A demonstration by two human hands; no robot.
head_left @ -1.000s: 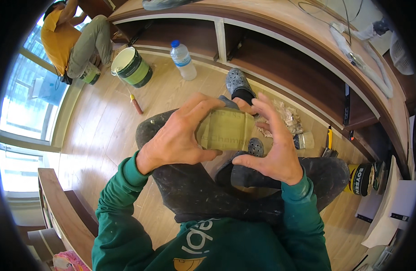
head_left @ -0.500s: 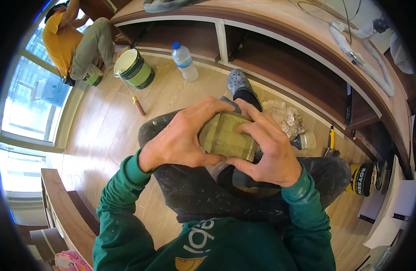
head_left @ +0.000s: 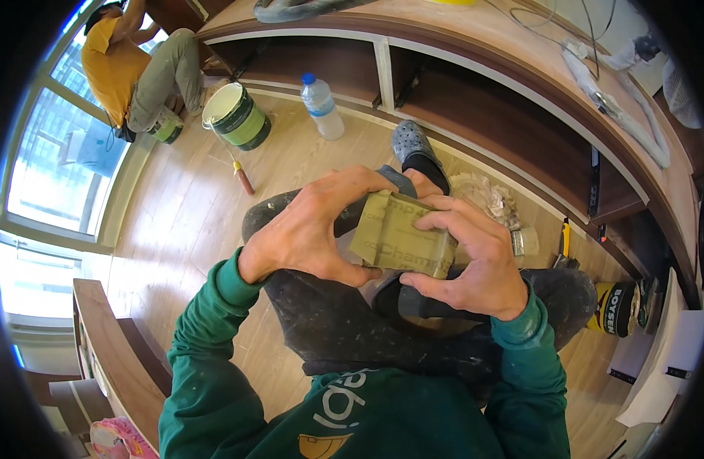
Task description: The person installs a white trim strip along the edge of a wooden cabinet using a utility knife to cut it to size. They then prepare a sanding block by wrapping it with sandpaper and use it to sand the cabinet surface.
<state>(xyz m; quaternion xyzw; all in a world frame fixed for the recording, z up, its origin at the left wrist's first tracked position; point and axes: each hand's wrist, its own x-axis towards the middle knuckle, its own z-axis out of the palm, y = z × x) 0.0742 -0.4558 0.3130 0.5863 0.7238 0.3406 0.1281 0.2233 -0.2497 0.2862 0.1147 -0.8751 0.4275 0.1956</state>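
A creased piece of olive-yellow sandpaper [head_left: 402, 233], its printed backing facing up, is held over my lap between both hands. My right hand [head_left: 478, 256] grips its right side, fingers bent over the top face and thumb along the lower edge. My left hand [head_left: 310, 222] arches around the left side, with its fingertips at the upper edge and its thumb near the lower left corner. A grey-blue flap [head_left: 398, 180] shows beyond the left fingertips; whether it belongs to the same sheet, I cannot tell. The sheet's underside is hidden.
A green-and-white paint bucket [head_left: 237, 116], a water bottle [head_left: 322, 107] and a red-handled tool [head_left: 243, 177] are ahead on the wooden floor. A co-worker [head_left: 130, 69] crouches at far left. Low open cabinets [head_left: 513, 126] curve across the front. A yellow-black can [head_left: 616, 308] sits right.
The sandpaper has tilted and shifted slightly right, showing more of its folded, printed face. My left palm now stands farther from its left edge. The view has shifted a little.
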